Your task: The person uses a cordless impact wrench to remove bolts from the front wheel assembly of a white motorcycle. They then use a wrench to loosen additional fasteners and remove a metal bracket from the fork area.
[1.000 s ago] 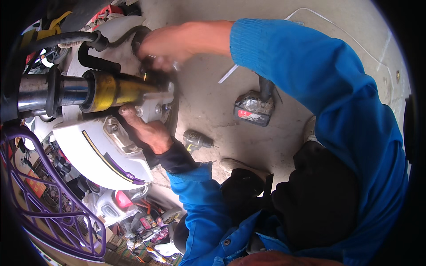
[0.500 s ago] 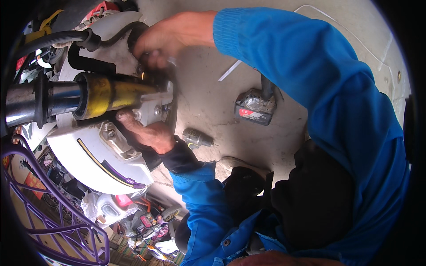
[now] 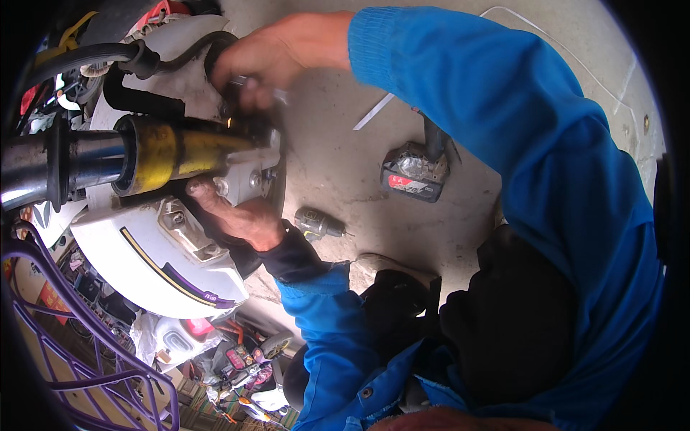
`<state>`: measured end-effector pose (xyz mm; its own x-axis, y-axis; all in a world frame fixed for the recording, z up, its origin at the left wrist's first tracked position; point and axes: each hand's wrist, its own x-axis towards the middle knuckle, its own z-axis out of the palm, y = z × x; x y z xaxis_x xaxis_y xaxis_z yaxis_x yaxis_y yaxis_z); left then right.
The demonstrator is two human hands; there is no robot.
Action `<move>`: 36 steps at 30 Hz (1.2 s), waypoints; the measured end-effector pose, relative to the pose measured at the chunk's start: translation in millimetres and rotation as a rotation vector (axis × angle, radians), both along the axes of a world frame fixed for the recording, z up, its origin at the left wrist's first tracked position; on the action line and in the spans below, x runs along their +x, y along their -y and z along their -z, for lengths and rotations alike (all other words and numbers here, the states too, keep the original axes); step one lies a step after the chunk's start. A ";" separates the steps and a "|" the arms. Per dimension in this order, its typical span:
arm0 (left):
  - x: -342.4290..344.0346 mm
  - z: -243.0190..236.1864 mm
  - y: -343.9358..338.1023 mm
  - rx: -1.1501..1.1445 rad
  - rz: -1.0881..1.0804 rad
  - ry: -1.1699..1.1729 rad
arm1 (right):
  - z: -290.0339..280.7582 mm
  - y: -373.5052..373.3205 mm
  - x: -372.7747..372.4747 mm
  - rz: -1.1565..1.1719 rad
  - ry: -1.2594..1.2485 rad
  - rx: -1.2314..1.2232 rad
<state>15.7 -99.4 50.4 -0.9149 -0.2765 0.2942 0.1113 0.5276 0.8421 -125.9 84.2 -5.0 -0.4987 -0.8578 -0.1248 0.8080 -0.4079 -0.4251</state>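
Observation:
At the yellow-and-chrome front fork (image 3: 162, 154) of a two-wheeler, both my hands are at work. My right hand (image 3: 269, 61) curls beside the fork's lower end, its fingers closed on a small, thin metal tool (image 3: 238, 81) blurred by motion. Below the fork, my left hand (image 3: 248, 219) is bent in at the edge of the white fender (image 3: 154, 251). Its thumb lies by the silver axle bracket (image 3: 251, 176); the other fingers go behind the fender, so what they grip is hidden.
A cordless drill (image 3: 320, 223) lies on the concrete floor. Nearer my right sleeve stands a tool with a black-and-red battery (image 3: 413, 176). A white strip (image 3: 374, 111) lies behind it. Purple metal bars (image 3: 93, 323) and parked vehicles and clutter (image 3: 244, 359) fill the lower left.
The fork and fender have shifted slightly left in the picture. My right hand has moved slightly with its fingers still curled; my left hand stays in place.

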 end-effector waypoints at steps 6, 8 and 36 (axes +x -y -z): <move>-1.4 -12.7 -25.6 0.037 -0.083 0.074 | -4.8 6.7 0.7 0.083 0.028 0.119; -0.1 -11.0 -21.7 0.046 -0.069 0.074 | -3.6 1.4 3.1 0.069 0.001 0.086; -2.4 -10.6 -23.5 0.049 -0.076 0.052 | -1.7 -2.7 8.3 0.117 -0.144 0.073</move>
